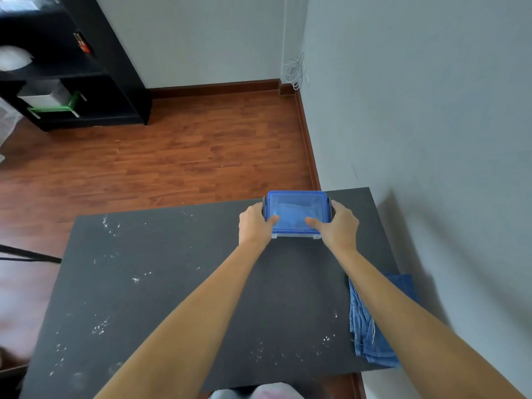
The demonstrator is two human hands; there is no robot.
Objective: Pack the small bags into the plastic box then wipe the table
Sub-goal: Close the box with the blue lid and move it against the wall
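Head view: white specks [100,326] dot the dark worktop [172,283] at left. Toward the far right edge sits the plastic box [297,214], blue lid on. The left hand [254,226] clasps its left side, the right hand [338,227] its right, thumbs on the lid, fingers [335,204] curled around the end latches. A blue cloth [371,335] lies near the right edge.

Matt dark table [172,283]; translucent glossy plastic box [296,208]; blue cloth [371,335].
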